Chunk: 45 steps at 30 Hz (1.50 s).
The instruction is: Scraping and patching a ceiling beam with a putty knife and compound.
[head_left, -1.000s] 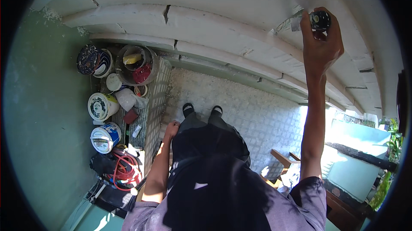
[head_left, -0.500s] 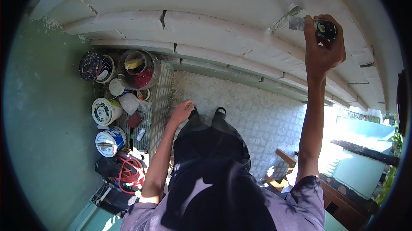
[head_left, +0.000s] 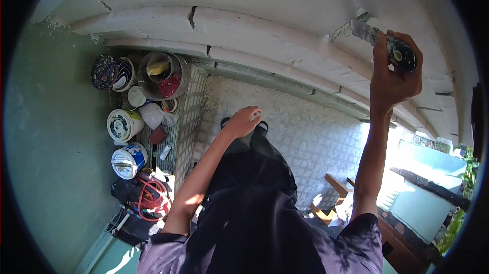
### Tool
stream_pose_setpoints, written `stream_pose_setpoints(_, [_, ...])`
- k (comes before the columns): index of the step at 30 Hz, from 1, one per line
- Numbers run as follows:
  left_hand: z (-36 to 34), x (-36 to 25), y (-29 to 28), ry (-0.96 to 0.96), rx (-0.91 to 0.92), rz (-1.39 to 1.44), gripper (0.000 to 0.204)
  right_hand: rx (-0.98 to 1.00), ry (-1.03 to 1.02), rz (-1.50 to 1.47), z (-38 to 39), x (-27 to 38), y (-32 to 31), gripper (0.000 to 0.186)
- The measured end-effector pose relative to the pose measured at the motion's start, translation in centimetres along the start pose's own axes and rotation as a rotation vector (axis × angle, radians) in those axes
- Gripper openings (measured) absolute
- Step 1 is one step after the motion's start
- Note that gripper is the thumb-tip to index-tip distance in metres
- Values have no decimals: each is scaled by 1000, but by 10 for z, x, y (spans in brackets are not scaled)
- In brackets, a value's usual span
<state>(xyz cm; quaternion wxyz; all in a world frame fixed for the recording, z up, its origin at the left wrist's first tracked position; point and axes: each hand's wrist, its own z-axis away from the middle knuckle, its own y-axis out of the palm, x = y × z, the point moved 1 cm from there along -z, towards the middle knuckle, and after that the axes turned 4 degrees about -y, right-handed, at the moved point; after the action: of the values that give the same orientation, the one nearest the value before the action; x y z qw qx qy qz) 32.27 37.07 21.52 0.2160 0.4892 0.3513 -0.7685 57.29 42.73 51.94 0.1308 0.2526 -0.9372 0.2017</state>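
Panel edge (head_left: 339, 32) perhaps touching scraper (head_left: 362, 30).

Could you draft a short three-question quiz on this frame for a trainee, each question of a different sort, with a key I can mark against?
1. What tool is in the grip of the right hand?
2. True or false: the left hand is touching a bucket.
3. What colour is the coiled hose?
A) green
B) red
C) yellow

Key:
1. A flat-bladed scraper with a dark handle.
2. False; it is well apart, with nothing visible in its grip.
3. B
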Motion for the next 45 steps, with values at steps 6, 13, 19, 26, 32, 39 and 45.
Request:
stream_pose_setpoints(6, [55, 91, 3, -236, 46, -93, 29, 106, 50, 147, 6, -16, 13, 24])
stream_pose_setpoints(13, [123, 194, -10, -447, -150, -81, 28, 78, -17, 198, -1, 0, 15, 24])
stream_pose_setpoints(19, [165, 254, -15, -634, -184, -79, 30, 127, 16, 132, 16, -11, 20, 22])
stream_pose_setpoints(26, [196, 262, -1, -837, -140, 7, 29, 142, -35, 184, 15, -3, 19, 20])
stream_pose_setpoints(32, [205, 271, 20, -864, -204, 98, 28, 105, 90, 149, 5, -8, 8, 22])
stream_pose_setpoints(39, [224, 283, 49, -890, -249, 134, 26, 89, 51, 74, 24, -8, 5, 23])
stream_pose_setpoints(45, [221, 264, 57, -931, -242, 178, 24, 160, 122, 83, 28, -30, 4, 23])
